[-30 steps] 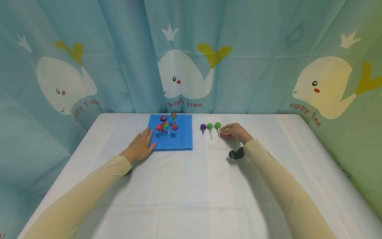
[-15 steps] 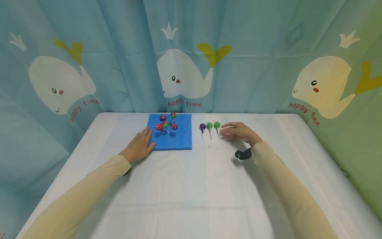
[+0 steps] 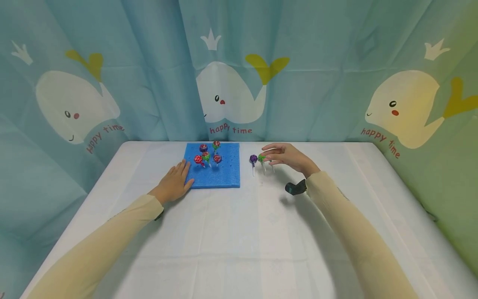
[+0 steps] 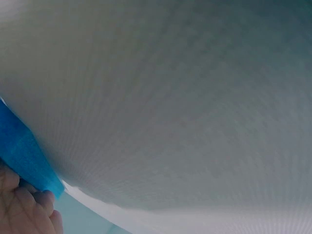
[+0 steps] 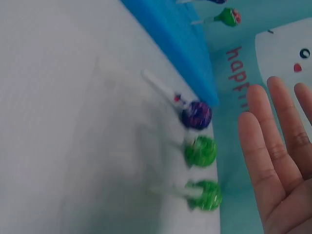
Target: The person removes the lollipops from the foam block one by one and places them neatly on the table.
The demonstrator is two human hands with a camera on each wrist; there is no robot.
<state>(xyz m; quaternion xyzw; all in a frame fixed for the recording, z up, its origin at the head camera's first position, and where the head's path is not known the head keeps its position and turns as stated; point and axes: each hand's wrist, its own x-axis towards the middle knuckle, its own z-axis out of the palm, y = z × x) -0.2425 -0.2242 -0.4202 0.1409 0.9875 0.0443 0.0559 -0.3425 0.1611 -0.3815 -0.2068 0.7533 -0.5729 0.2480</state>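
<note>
My left hand (image 3: 171,182) lies with straight fingers on the left edge of a blue foam board (image 3: 216,181). Several red, green and purple-wrapped lollipops stand in the board, among them a red lollipop (image 3: 198,159). To its right, a purple lollipop (image 3: 253,158) and two green lollipops lie in a row on the table. Over the green pair hovers my right hand (image 3: 289,158), its fingers extended and holding nothing. It partly covers them in the head view; the right wrist view shows the middle green lollipop (image 5: 201,151) and the end green lollipop (image 5: 207,196) apart from the fingers.
A white cloth covers the table (image 3: 239,232). Behind it hangs a blue-green curtain (image 3: 317,104) with whale prints. A small black device (image 3: 296,188) sits under my right wrist.
My right hand first drew back slightly right from the end green lollipop, its fingers loosening, then moved left and up over the green lollipops. The left hand stays on the board.
</note>
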